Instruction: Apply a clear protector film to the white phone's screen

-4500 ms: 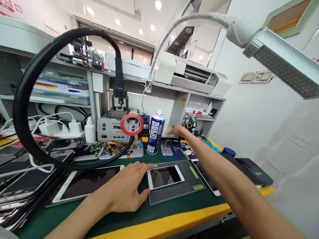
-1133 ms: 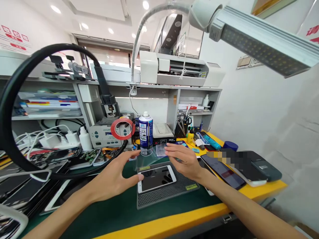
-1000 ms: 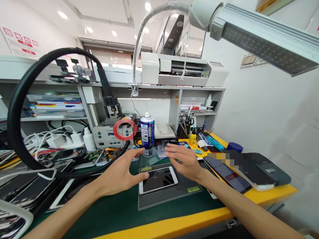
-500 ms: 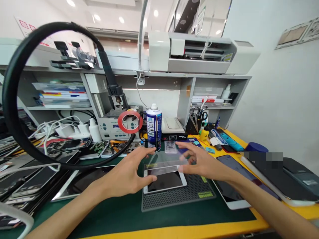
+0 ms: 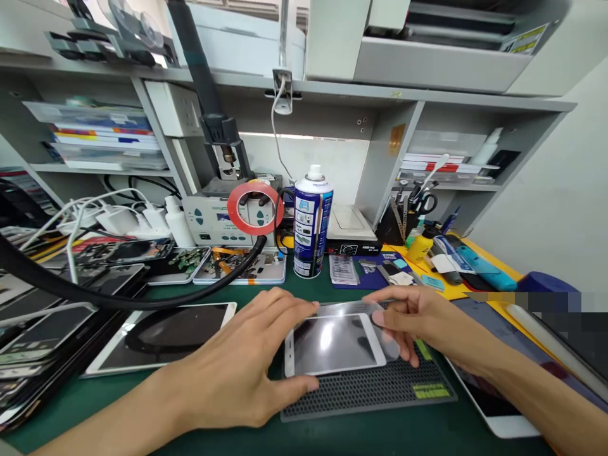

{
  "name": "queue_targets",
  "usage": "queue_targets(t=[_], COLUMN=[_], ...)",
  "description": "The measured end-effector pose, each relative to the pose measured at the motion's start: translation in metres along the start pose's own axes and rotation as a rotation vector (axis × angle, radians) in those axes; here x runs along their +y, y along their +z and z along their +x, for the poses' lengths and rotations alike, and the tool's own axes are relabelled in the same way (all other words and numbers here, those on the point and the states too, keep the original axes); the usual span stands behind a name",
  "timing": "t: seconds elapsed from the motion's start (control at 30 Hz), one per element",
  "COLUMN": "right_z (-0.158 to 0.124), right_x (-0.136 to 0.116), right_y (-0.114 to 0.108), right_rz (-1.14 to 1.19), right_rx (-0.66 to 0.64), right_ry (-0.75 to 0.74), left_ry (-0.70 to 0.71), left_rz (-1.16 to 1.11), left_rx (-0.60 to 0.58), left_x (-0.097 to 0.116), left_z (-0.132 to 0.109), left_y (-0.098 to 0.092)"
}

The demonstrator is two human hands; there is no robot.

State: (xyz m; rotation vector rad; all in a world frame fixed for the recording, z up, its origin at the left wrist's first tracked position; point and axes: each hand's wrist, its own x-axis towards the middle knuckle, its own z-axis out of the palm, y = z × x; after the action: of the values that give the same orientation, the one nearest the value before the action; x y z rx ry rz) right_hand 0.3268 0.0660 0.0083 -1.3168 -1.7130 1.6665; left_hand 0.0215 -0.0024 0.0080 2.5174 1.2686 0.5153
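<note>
A white phone with a dark screen (image 5: 327,347) lies on a grey perforated mat (image 5: 361,396). Over its screen, and past its right end, spreads a clear film (image 5: 388,342). My right hand (image 5: 418,320) pinches the film's right edge between thumb and fingers. Spanning the phone's left end, my left hand (image 5: 256,354) has its thumb near the front edge and its fingertips by the far edge, spread wide apart. Whether those fingertips touch the film or the phone I cannot tell.
A tablet (image 5: 161,335) lies on the left, beside stacked devices (image 5: 61,342). Behind the mat stand a blue spray can (image 5: 312,225) and a red tape roll (image 5: 237,209). Another large white-framed device (image 5: 506,411) lies under my right forearm. A black hose (image 5: 133,301) arcs across the left.
The film has come down from a tilted position above the phone to lie close over its screen. My hands have lowered with it, and the view has tipped downward and closer.
</note>
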Motion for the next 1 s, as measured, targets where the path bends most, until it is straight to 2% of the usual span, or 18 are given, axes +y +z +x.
queue_targets(t=[0.27,0.4,0.47,0.57,0.67,1.0], right_z=[0.004,0.006,0.006,0.007,0.009,0.010], right_x=[0.013,0.015,0.012,0.008,0.010,0.011], right_y=[-0.003,-0.005,-0.005,-0.004,-0.004,-0.001], right_rz=[0.065,0.146,0.173,0.175,0.170,0.153], right_rx=[-0.016,-0.014,0.001,0.016,0.016,0.000], right_ry=[0.040,0.085,0.119,0.139,0.125,0.105], left_ry=[0.020,-0.100,-0.205,-0.313,-0.350,-0.452], left_rz=[0.005,-0.084,-0.104,-0.111,-0.108,-0.248], left_rx=[0.002,-0.079,-0.056,0.045,0.084,-0.001], left_x=[-0.001,-0.002,-0.005,-0.011,-0.015,-0.014], left_z=[-0.002,-0.002,-0.001,0.000,0.002,0.006], left_y=[0.000,-0.007,-0.009,-0.005,0.001,0.002])
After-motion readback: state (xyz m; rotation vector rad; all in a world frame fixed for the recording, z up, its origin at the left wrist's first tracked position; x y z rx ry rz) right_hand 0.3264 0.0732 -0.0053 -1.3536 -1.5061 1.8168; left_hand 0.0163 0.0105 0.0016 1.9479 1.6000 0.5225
